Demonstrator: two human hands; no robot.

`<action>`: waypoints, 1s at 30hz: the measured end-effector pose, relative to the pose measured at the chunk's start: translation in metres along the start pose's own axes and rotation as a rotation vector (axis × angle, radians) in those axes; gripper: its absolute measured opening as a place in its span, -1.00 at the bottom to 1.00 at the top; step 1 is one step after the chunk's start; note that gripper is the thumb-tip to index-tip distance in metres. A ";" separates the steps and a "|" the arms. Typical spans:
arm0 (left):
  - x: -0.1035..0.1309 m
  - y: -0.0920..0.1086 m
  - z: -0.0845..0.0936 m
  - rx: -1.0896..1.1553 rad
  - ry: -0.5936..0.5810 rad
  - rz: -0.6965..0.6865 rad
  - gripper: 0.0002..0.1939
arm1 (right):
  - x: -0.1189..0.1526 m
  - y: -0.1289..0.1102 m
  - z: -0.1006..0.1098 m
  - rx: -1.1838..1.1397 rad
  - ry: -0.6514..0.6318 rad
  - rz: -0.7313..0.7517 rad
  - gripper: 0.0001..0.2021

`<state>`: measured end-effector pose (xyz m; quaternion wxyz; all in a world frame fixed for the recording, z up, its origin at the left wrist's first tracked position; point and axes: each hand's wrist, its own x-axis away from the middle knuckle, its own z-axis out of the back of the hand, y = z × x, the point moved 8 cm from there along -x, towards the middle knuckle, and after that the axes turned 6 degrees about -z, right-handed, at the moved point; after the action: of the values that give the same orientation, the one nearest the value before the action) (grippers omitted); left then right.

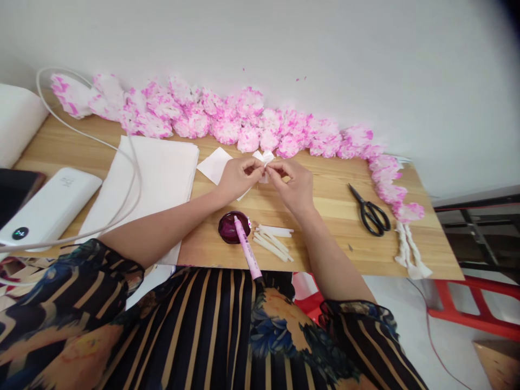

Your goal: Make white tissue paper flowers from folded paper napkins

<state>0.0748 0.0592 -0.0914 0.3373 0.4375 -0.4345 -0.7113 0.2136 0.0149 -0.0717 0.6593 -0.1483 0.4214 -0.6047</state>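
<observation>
Both hands meet over the middle of the table, pinching a small piece of white tissue paper gathered at its centre. My left hand has thumb and fingertips closed on its left side. From the right, my right hand pinches the same piece. White paper squares lie beneath and beside my left hand. Nearer my body, a pink marker leans on a small dark dish of magenta colour. Several white sticks lie beside the dish.
Pink-and-white paper flowers line the wall side, curving down at right to twisted white paper. Black scissors lie at right. Stacked white paper, a white power bank and a cable are at left.
</observation>
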 end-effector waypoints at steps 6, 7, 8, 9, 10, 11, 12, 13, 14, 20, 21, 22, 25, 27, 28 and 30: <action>0.000 0.002 -0.001 -0.111 -0.006 -0.035 -0.83 | 0.002 -0.006 0.000 0.131 0.026 0.071 -0.85; 0.000 0.001 -0.001 -0.113 -0.011 -0.031 -0.83 | 0.002 -0.007 0.000 0.128 0.030 0.076 -0.85; 0.000 0.000 -0.001 -0.107 -0.015 -0.025 -0.83 | 0.002 -0.007 0.000 0.116 0.032 0.075 -0.85; 0.000 -0.001 -0.001 -0.094 -0.016 -0.019 -0.82 | 0.002 -0.006 0.000 0.096 0.032 0.069 -0.86; 0.000 -0.002 -0.001 -0.077 -0.015 -0.013 -0.82 | 0.001 -0.005 0.000 0.069 0.031 0.060 -0.86; 0.000 -0.003 -0.001 -0.058 -0.012 -0.008 -0.81 | 0.001 -0.004 0.000 0.040 0.029 0.049 -0.86; -0.001 -0.004 0.000 -0.038 -0.007 -0.003 -0.81 | 0.000 -0.003 0.000 0.011 0.026 0.037 -0.86; -0.001 -0.004 0.000 -0.022 -0.002 0.001 -0.80 | 0.000 -0.002 0.000 -0.011 0.024 0.026 -0.86; -0.001 -0.005 0.001 -0.007 0.004 0.005 -0.80 | 0.000 -0.001 -0.001 -0.024 0.022 0.018 -0.86; -0.002 -0.009 0.000 0.065 0.024 0.005 -0.81 | 0.001 -0.002 -0.001 0.047 0.041 0.054 -0.83; -0.002 -0.010 0.000 0.071 0.026 0.006 -0.81 | 0.001 -0.004 0.000 0.072 0.045 0.068 -0.83; -0.002 -0.011 -0.001 0.074 0.030 0.009 -0.82 | 0.001 -0.005 0.000 0.096 0.049 0.085 -0.82; -0.002 -0.013 -0.001 0.086 0.036 0.010 -0.86 | 0.003 -0.008 -0.001 0.139 0.054 0.127 -0.82; -0.003 -0.013 -0.002 0.101 0.035 0.003 -0.89 | 0.003 -0.008 -0.002 0.144 0.051 0.132 -0.82; -0.003 -0.013 -0.002 0.111 0.034 0.001 -0.90 | 0.003 -0.008 -0.003 0.135 0.047 0.123 -0.82; -0.004 -0.014 -0.003 0.130 0.029 0.006 -0.91 | 0.002 -0.006 -0.004 0.095 0.034 0.087 -0.82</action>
<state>0.0778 0.0669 -0.1041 0.3165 0.4677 -0.4762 -0.6740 0.2065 0.0124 -0.0703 0.6841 -0.0879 0.4095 -0.5971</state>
